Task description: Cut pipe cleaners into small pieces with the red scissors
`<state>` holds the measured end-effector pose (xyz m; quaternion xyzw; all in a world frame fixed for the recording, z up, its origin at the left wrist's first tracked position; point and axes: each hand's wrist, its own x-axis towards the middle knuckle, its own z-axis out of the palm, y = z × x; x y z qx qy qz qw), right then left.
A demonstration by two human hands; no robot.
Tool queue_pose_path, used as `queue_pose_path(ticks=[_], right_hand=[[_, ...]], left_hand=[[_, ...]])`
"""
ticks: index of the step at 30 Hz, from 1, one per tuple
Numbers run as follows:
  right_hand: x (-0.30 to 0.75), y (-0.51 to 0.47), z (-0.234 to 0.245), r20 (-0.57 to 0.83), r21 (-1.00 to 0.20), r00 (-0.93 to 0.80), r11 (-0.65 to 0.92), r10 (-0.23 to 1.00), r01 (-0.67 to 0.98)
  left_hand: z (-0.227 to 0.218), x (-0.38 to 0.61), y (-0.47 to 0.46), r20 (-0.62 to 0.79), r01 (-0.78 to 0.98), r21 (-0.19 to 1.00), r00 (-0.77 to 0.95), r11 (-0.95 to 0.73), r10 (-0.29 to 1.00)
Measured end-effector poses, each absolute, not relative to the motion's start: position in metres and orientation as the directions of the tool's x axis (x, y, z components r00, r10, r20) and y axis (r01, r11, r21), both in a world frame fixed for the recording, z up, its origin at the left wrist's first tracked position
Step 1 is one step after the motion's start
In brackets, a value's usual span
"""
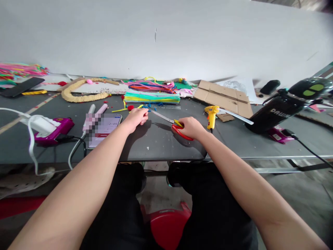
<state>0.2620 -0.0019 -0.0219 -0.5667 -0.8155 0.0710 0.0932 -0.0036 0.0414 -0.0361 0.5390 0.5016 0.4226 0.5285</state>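
My left hand [137, 117] is closed in a pinch above the dark table. A small blue piece of pipe cleaner [149, 110] shows at its fingertips; the rest is hidden by the fingers. My right hand [191, 127] is wrapped round the red and yellow handles of a pair of scissors [164, 117]. Their blades point left, with the tips close to the blue piece. Just behind my left hand lie a red fuzzy ball [130, 108] and a yellow pipe cleaner [118, 111]. Beyond them is a bundle of green, yellow and blue pipe cleaners [152, 98].
A yellow glue gun [212, 116] and folded cardboard [225, 97] lie to the right, near a black bottle [283, 107]. On the left are a phone [104, 130], a purple power socket [54, 132] with cables, and a beige wrapped ring [69, 94].
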Motion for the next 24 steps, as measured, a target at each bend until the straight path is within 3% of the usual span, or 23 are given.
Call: queue_pose_path(ticks=[5,8,11,13,17,24], right_hand=[[0.264,0.001,-0.025,0.121,-0.327,-0.259,0.285,0.958,0.901],[0.263,-0.001,-0.025,0.098,-0.519,-0.182,0.206,0.978,0.829],[0.255,-0.008,-0.02,-0.051,-0.858,-0.144,0.031,0.988,0.513],[0.248,-0.014,-0.015,-0.083,-0.975,-0.182,-0.042,0.98,0.219],[0.236,-0.027,-0.001,-0.027,-0.998,-0.259,-0.042,0.966,-0.054],[0.217,-0.047,0.017,0.071,-0.964,-0.203,0.015,0.977,-0.266]], left_hand=[[-0.033,-0.003,0.039,-0.071,0.107,0.993,0.149,0.055,0.986],[-0.025,-0.001,0.034,-0.051,0.099,0.994,0.171,0.034,0.984],[-0.013,0.006,0.022,-0.01,0.112,0.994,0.214,-0.014,0.977],[-0.003,0.013,0.01,0.02,0.141,0.988,0.258,-0.058,0.966],[0.016,0.03,-0.018,0.055,0.213,0.971,0.258,-0.112,0.965],[0.033,0.048,-0.048,0.102,0.234,0.961,0.208,-0.15,0.973]])
